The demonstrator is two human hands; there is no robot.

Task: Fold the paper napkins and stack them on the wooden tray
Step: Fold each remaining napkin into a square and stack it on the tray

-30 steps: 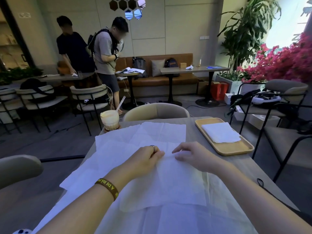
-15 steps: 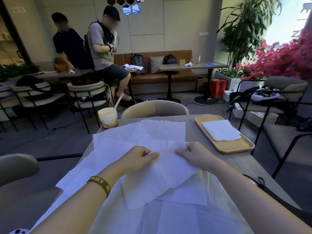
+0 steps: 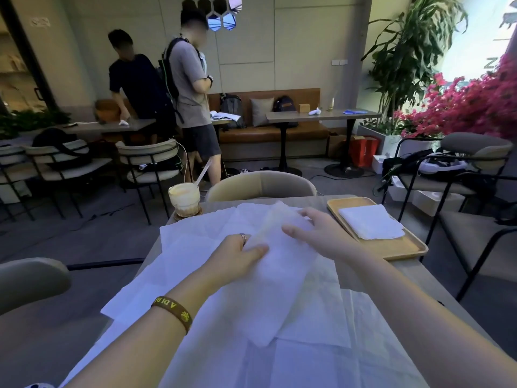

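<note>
A white paper napkin (image 3: 275,287) is lifted off the table, folded over and hanging diagonally between my hands. My left hand (image 3: 237,257) pinches its left edge and wears a ring. My right hand (image 3: 319,232) grips its upper right part, fingers curled round the paper. Several unfolded napkins (image 3: 195,247) lie spread over the table beneath. At the far right of the table stands the wooden tray (image 3: 391,249), with a folded napkin (image 3: 370,225) lying on it.
A glass with a drink and a straw (image 3: 185,201) stands on a coaster at the table's far left corner. A chair back (image 3: 261,186) faces me across the table. Two people stand beyond it, at the left. Chairs (image 3: 453,175) stand right of the tray.
The napkin lay flat under both hands; they have gripped it and lifted it off the pile, folding it over. My right hand has moved up and forward. The people behind shifted.
</note>
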